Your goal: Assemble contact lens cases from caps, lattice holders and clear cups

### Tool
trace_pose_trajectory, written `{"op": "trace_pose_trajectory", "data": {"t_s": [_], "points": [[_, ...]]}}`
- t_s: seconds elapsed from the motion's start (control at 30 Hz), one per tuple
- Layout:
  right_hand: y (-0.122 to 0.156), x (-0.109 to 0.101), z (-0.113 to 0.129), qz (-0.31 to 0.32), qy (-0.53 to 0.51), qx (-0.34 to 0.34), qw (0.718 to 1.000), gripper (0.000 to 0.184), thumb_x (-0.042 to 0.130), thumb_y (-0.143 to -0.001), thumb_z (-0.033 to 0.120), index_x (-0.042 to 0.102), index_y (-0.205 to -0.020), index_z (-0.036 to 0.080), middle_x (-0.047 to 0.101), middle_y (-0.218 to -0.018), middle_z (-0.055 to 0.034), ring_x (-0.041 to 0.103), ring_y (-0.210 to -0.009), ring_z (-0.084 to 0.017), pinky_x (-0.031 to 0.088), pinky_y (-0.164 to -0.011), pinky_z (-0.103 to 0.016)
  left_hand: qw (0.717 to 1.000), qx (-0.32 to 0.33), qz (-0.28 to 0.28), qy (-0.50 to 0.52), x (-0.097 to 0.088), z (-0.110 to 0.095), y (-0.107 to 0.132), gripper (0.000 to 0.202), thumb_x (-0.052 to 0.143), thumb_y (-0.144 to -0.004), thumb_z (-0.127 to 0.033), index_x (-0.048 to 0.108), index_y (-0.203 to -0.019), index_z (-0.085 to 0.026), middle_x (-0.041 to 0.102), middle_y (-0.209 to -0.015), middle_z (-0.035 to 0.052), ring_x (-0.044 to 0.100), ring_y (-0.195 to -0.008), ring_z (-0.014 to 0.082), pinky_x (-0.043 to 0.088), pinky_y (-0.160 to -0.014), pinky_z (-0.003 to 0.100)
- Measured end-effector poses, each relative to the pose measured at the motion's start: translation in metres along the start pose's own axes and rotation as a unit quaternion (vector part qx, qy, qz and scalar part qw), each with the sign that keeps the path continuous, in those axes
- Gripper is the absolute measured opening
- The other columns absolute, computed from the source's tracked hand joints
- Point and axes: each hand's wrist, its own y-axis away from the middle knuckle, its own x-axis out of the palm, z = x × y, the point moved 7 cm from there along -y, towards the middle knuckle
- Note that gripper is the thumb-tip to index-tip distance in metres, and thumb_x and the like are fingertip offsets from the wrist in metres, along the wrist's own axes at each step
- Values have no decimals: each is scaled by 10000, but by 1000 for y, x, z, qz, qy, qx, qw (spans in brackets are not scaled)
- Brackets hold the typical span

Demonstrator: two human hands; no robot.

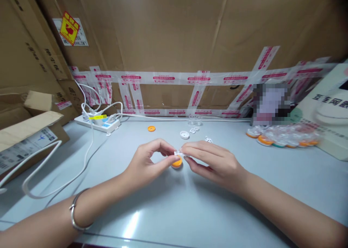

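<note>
My left hand [148, 163] pinches a small orange disc [177, 163] between thumb and fingers, just above the pale table [168, 204]. My right hand [214, 161] meets it from the right, with its fingertips closed on a tiny white part [178, 153] on top of the disc. Behind the hands lie a white round cap [184, 134], several small white bits [208, 139] and a loose orange ring [151, 128].
A white power strip [98, 123] with plugs and cables sits at the back left, and a cable loop [40, 168] trails over the table. An open cardboard box [24, 139] stands at the left. A bag of orange and clear discs [282, 137] lies at the right. Taped cardboard walls the back.
</note>
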Motion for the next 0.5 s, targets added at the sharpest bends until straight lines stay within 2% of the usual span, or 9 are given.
{"op": "trace_pose_trajectory", "data": {"t_s": [0.1, 0.17, 0.23, 0.33, 0.5], "points": [[-1, 3, -6, 0, -74, 64, 995, 231, 497, -836, 119, 613, -1011, 216, 698, -832, -38, 654, -782, -141, 547, -699, -275, 992, 86, -19, -90, -2, -12, 2, 93, 637, -766, -216, 625, -845, -168, 679, -788, 30, 613, -715, 129, 489, -684, 243], [-1, 5, -9, 5, -124, 109, 986, 212, 510, -835, 148, 628, -997, 218, 700, -826, -32, 653, -754, -139, 549, -682, -278, 988, 112, -19, -105, 0, -15, 3, 116, 642, -768, -211, 629, -877, -170, 684, -806, 35, 618, -723, 131, 488, -681, 240], [0, 7, -14, 12, -173, 173, 970, 186, 531, -827, 179, 646, -969, 214, 701, -815, -28, 651, -714, -133, 551, -646, -268, 989, 111, -23, -97, 0, -15, 4, 108, 640, -775, -204, 636, -875, -165, 689, -801, 38, 625, -723, 130, 488, -681, 237], [5, 14, -22, 32, -240, 276, 930, 164, 556, -813, 212, 654, -944, 195, 703, -779, -27, 660, -707, -134, 553, -635, -255, 995, 83, -24, -54, 0, -9, 2, 77, 624, -790, -193, 641, -856, -156, 697, -781, 41, 636, -730, 131, 491, -688, 236], [10, 21, -25, 47, -311, 357, 880, 147, 563, -810, 262, 634, -903, 173, 696, -773, -37, 660, -726, -139, 548, -679, -274, 998, 61, 3, -25, 3, -6, 1, 62, 620, -792, -187, 641, -843, -159, 707, -753, 28, 644, -709, 123, 497, -672, 221]]}}
